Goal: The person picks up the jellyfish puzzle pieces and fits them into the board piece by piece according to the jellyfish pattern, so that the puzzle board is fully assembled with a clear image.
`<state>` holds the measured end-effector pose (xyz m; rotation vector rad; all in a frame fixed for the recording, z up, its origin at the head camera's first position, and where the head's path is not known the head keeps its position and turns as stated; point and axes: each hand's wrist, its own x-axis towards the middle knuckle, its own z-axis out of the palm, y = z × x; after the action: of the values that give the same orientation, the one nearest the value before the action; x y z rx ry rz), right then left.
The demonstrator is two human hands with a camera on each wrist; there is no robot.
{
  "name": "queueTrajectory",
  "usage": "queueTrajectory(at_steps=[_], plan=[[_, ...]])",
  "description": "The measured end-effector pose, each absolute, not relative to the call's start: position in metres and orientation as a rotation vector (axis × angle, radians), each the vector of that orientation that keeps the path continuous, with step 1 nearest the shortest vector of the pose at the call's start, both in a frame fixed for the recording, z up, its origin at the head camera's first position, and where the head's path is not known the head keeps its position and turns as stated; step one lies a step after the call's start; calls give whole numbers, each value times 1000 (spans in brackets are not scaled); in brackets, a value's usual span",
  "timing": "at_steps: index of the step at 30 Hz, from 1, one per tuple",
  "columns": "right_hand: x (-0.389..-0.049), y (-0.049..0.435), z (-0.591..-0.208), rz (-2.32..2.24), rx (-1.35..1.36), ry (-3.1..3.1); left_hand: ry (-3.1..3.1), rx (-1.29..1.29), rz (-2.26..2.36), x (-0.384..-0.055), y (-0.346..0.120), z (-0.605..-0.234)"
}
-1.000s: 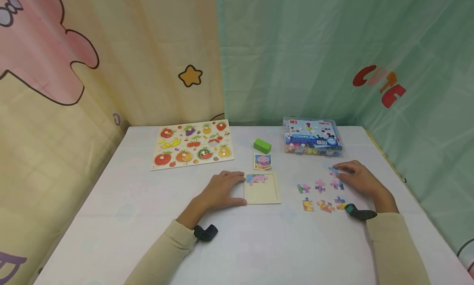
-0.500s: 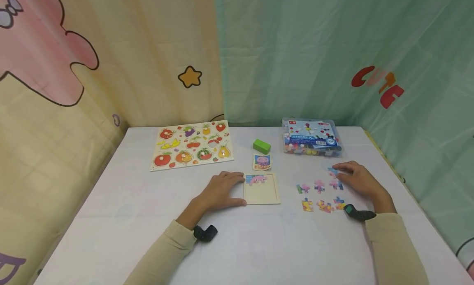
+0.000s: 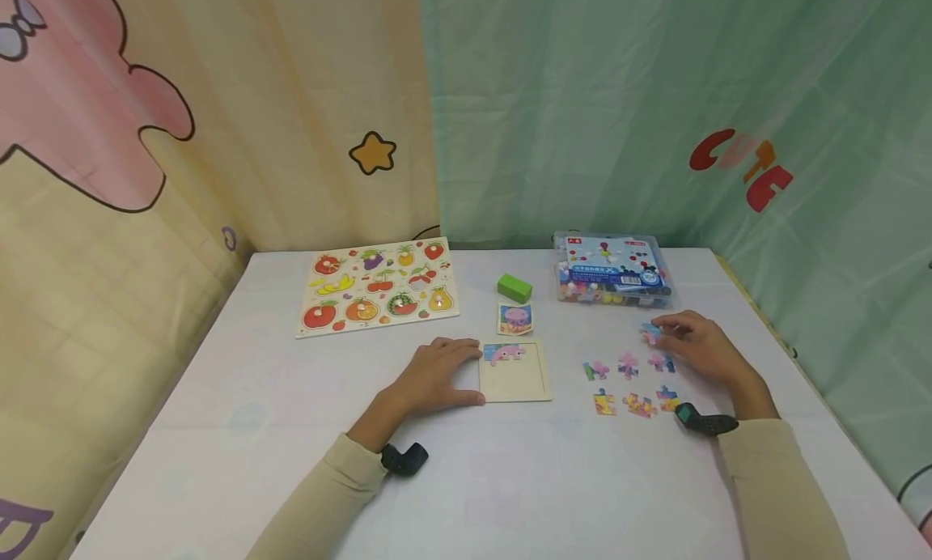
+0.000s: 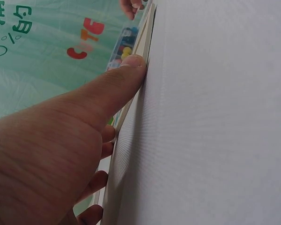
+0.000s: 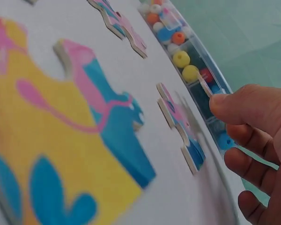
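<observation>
My left hand (image 3: 437,374) rests at the left side of a square wooden puzzle board (image 3: 517,382). In the left wrist view its thumb (image 4: 131,65) lies against the board's edge, the other fingers along the same side. Joined pieces showing a pink face (image 3: 506,352) fill the board's upper left. At the right, my right hand (image 3: 702,345) pinches a blue-and-pink jigsaw piece (image 3: 650,333); the right wrist view shows it edge-on as a thin sliver (image 5: 205,85) at the thumb tip. Several loose pieces (image 3: 629,366) lie in two rows just left of this hand.
Behind the board lie a small picture card (image 3: 515,320) and a green block (image 3: 514,288). A fruit peg puzzle (image 3: 379,285) sits at the back left, a clear box of coloured beads (image 3: 613,270) at the back right. Curtains stand behind the table.
The right hand has lifted slightly, and the jigsaw piece at its fingertips has shifted a little left and up. The left hand and the board have stayed put.
</observation>
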<state>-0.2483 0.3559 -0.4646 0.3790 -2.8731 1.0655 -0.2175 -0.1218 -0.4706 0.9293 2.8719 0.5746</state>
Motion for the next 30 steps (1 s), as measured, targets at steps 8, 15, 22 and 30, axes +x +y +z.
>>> queueTrajectory(at_steps=[8, 15, 22, 30], plan=[[-254, 323, -458, 1075, 587, -2755, 2871, 927, 558, -218, -122, -470], [-258, 282, -449, 1133, 628, -2833, 2871, 911, 535, -219, -121, -470], [-258, 241, -451, 1082, 885, -2818, 2872, 915, 537, -219, -121, -472], [-260, 201, -454, 1063, 1077, -2844, 2870, 930, 547, -219, -122, -470]])
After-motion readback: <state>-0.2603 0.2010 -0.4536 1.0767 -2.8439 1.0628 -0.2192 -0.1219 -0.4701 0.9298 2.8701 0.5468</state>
